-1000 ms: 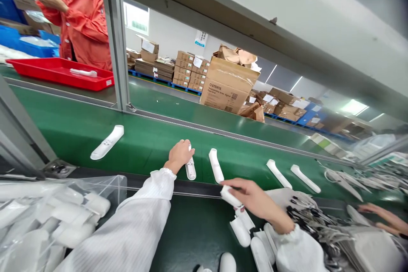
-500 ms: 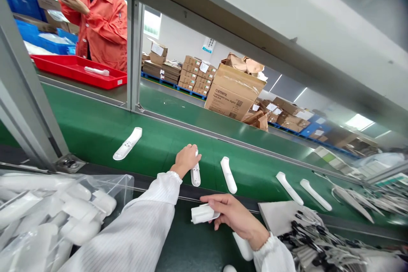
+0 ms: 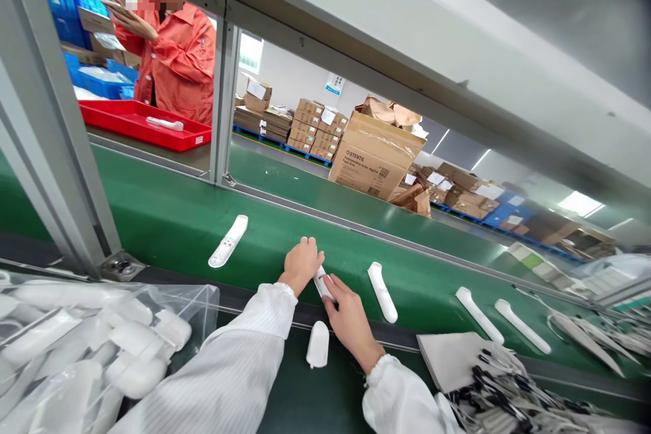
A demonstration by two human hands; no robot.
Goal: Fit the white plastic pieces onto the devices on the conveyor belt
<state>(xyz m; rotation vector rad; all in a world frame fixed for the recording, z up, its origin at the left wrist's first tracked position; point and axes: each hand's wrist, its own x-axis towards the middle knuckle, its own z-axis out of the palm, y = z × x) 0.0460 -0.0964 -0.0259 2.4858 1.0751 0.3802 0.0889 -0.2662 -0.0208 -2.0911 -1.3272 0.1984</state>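
Clear bag of white shells (image 3: 91, 346): nearest, at left. Small white cap (image 3: 318, 344): laid loose on the dark surface, beside the right hand (image 3: 350, 319). White handheld unit (image 3: 323, 283): lying on the green belt (image 3: 167, 217), clamped between both grips, left hand (image 3: 302, 262) curled over its far end, right fingers closed on its near end. Further units (image 3: 382, 282) are spaced along the belt. Red tray (image 3: 127, 123): beyond.

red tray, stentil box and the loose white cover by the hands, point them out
red tray (image 3: 190, 142): head view, on its front rim.
Stentil box (image 3: 373, 161): head view, on its printed front face.
white cover (image 3: 318, 344): head view, on the middle of its shell.
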